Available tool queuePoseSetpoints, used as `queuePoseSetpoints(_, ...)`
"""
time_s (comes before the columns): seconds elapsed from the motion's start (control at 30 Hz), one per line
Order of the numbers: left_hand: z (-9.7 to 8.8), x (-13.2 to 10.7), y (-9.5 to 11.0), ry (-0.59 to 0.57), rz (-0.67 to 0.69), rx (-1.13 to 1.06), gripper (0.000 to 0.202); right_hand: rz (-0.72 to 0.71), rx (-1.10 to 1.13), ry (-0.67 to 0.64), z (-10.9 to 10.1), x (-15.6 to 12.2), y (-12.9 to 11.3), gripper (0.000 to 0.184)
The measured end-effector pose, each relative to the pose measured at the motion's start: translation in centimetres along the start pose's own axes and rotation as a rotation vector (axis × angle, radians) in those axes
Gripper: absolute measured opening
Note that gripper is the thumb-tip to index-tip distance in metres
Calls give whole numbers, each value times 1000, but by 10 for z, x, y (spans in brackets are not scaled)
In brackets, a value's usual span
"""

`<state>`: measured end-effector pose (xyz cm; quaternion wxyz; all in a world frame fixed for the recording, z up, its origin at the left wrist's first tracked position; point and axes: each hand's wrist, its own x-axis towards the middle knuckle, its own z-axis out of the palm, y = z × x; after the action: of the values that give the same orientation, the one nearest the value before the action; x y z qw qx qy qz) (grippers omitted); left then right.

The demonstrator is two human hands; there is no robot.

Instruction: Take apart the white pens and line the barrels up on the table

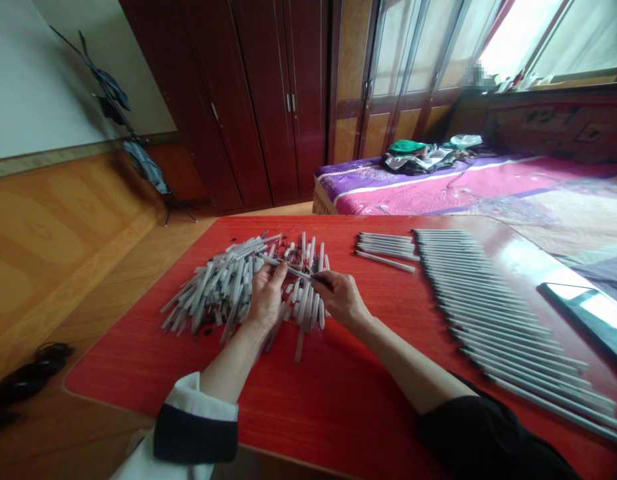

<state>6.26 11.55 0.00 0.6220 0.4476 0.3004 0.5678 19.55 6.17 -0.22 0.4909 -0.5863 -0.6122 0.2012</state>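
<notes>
Red across the whole tabletop (368, 373), glossy toward the right edge. Held one pen (294, 271) level over the middle of the tabletop, slightly nearer the far edge than the near one. Closed the left hand (266, 295) around the pen's pale left part, fingers curled over it, knuckles turned up. Pinched the pen's dark right end with the right hand (341, 297), thumb and fingertips shut on it. Kept both hands close together, just apart, directly above the pile (216, 287). Could not tell whether the left hand also touched the pile beneath.

Found the pile heaped loosely left of centre: grey-white pens crossing at all angles, spilling toward the left edge, with small dark bits scattered among them. Noted a small group (386, 248) laid side by side near the far edge, just right of the hands and apart from the pile. Noted a long row (488, 313) further right, laid parallel and touching, running from the far edge down to the near right corner. Saw a dark screen (588, 313) lying flat by the right edge, beside the row.

Beyond the far edge, made out a bed (438, 187) with a purple and pink cover, a dark wardrobe (248, 100) and a coat stand (133, 147) on the wooden floor (63, 267).
</notes>
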Motion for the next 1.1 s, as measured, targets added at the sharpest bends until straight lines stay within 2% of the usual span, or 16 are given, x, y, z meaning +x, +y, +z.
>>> queuePoseSetpoints(0.33, -1, -1, 2, 8, -49, -112, 26, -34, -53, -50, -3, -1, -5, 21)
queuePoseSetpoints(0.47, -2, -1, 3, -33, -70, -126, 28, -43, -321, -146, -13, 1, -16, 23)
queuePoseSetpoints(0.57, -5, 1, 4, -103, -73, -65, 31, -21, -624, -132, -35, 4, -17, 25)
queuePoseSetpoints(0.63, -7, 4, 5, -112, -41, -3, 37, 37, -813, -100, -57, 7, -9, 28)
queuePoseSetpoints(0.73, -11, 8, 7, -38, 26, 64, 45, 209, -1071, -100, -95, 10, 17, 32)
queuePoseSetpoints(0.83, -14, 10, 6, -19, 46, 92, 45, 247, -1219, -150, -122, 8, 43, 31)
queuePoseSetpoints(0.93, -15, 10, 4, -43, 56, 103, 43, 229, -1279, -187, -133, 7, 60, 29)
queuePoseSetpoints(1.1, -18, 12, 3, -33, 62, 105, 43, 243, -1290, -203, -130, 17, 66, 29)
